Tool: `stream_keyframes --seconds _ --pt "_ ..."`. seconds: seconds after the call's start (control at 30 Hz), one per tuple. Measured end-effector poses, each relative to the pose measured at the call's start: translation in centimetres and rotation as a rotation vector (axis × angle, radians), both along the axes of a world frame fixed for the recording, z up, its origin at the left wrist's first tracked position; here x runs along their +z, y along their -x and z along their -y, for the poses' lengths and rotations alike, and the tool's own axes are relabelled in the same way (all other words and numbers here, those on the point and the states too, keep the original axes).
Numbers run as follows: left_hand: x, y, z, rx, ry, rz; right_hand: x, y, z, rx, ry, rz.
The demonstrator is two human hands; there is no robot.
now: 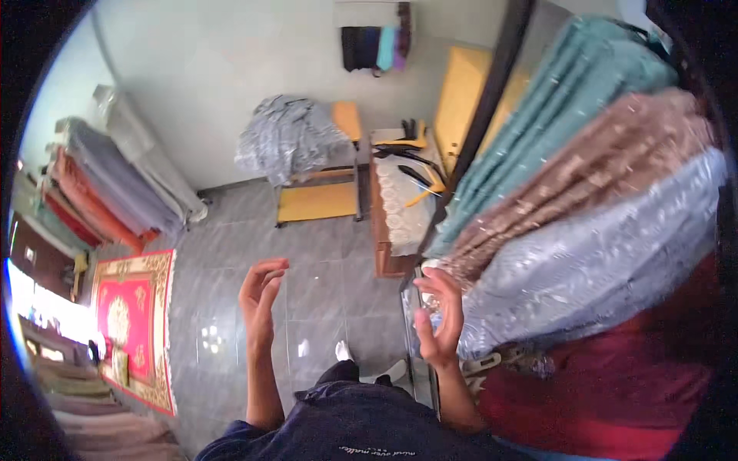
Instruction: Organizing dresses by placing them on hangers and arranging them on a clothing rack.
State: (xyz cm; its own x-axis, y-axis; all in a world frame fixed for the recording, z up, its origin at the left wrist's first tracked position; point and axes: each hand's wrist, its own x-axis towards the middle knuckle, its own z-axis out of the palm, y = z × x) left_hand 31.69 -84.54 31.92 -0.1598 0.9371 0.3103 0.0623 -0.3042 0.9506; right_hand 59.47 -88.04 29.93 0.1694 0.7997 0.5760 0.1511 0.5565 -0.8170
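My left hand (263, 301) is raised over the grey tiled floor (231, 246), its fingers loosely bent and apart, with nothing in it. Level with it on the right, my right hand (441, 315) is also empty, thumb and fingers curved apart. It is nearest to a light blue garment in clear plastic (584, 253), though I cannot tell whether they touch. Beside that garment hang a brown one (569, 169) and a teal one (553, 107). Dark red fabric (607, 384) spreads below them.
A small table (388, 265) with a white lace cloth (407, 215) bears black and yellow hangers (419, 180). Past it, a grey plastic-wrapped garment (288, 138) lies over a yellow-shelved stand (319, 202). Wrapped garments (115, 177) line the left wall, near a red patterned rug (137, 323).
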Motion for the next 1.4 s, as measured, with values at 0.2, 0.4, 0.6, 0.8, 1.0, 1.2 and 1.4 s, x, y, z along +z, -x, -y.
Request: stream_keyframes --seconds 0.2,0.4,0.6,0.8,1.0,1.2,1.4 --pt "-1.7 8.4 3.2 0.228 0.054 0.157 -1.1 4.4 -4.3 0.09 0.147 -0.009" --pt "-1.5 14.3 1.7 0.247 0.065 0.15 -1.3 10.8 -9.0 0.187 0.208 0.055" --pt "-2.3 17.7 2.0 0.262 0.069 0.144 -2.4 15.4 -9.9 0.227 0.272 -0.007" --pt "-4.1 21.4 0.4 0.287 0.166 0.186 -4.2 18.5 -11.9 0.239 0.295 0.058" --pt "-4.7 21.6 -10.6 0.231 0.208 0.15 -5.8 18.5 -22.4 0.195 0.285 -0.013" --pt "-4.0 21.6 -22.9 0.141 0.192 0.142 -7.0 17.6 -33.4 0.149 0.284 -0.058" --pt "-3.1 20.5 -32.8 0.116 0.152 0.183 -6.1 17.2 -42.5 0.146 0.293 -0.074"
